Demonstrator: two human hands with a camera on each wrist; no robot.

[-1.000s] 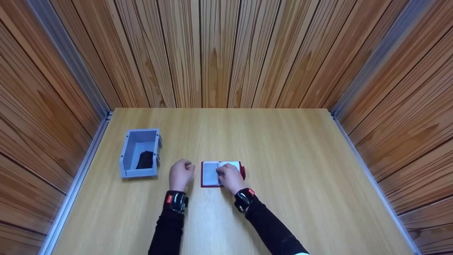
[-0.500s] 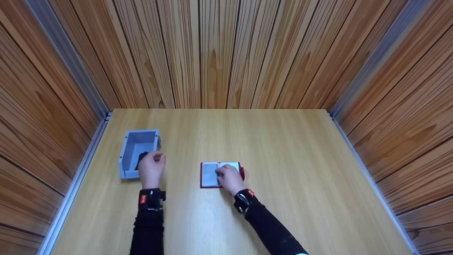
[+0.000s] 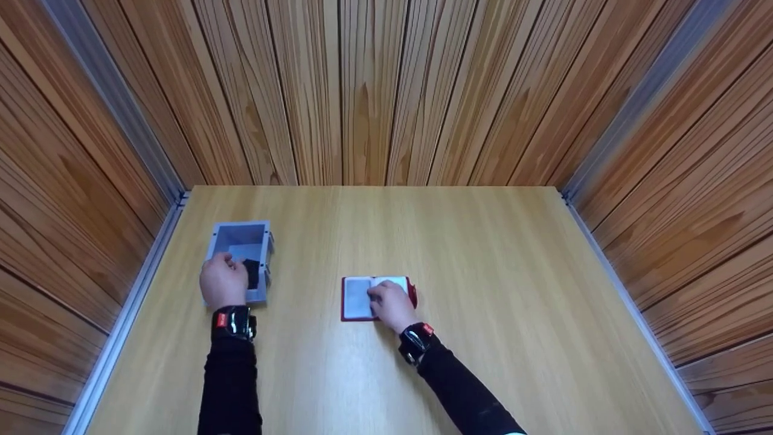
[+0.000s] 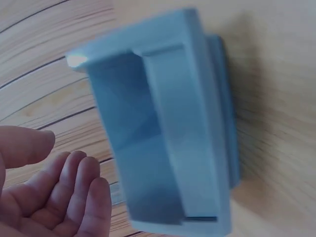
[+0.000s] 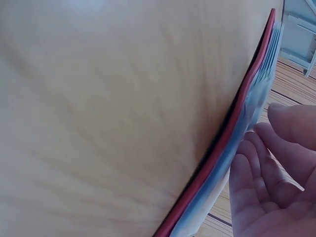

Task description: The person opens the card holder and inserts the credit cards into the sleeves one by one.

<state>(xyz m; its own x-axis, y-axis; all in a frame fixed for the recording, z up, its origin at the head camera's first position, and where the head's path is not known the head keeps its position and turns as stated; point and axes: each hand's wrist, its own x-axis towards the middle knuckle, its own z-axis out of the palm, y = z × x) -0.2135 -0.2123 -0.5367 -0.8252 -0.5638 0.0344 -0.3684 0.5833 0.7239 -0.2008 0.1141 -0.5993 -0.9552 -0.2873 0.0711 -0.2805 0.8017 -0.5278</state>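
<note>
A red-covered card holder (image 3: 357, 299) with clear plastic sleeves lies open on the table. My right hand (image 3: 394, 305) rests over its right half. In the right wrist view the fingertips (image 5: 242, 160) touch the sleeves, and the thumb stands apart from them. My left hand (image 3: 223, 281) is over the near left part of a grey-blue plastic bin (image 3: 243, 225). Its fingers are loosely bent, with nothing between them and the thumb in the left wrist view. A black item (image 3: 252, 273) lies in the bin, partly hidden by the left hand.
The bin stands on the left of the wooden table (image 3: 483, 272), its low front side facing me. Wood-plank walls (image 3: 362, 90) with metal corner rails (image 3: 133, 115) enclose the table at the back and both sides.
My left hand has moved left, from beside the card holder across the bin's right side to its near left. The right hand has stayed on the card holder.
</note>
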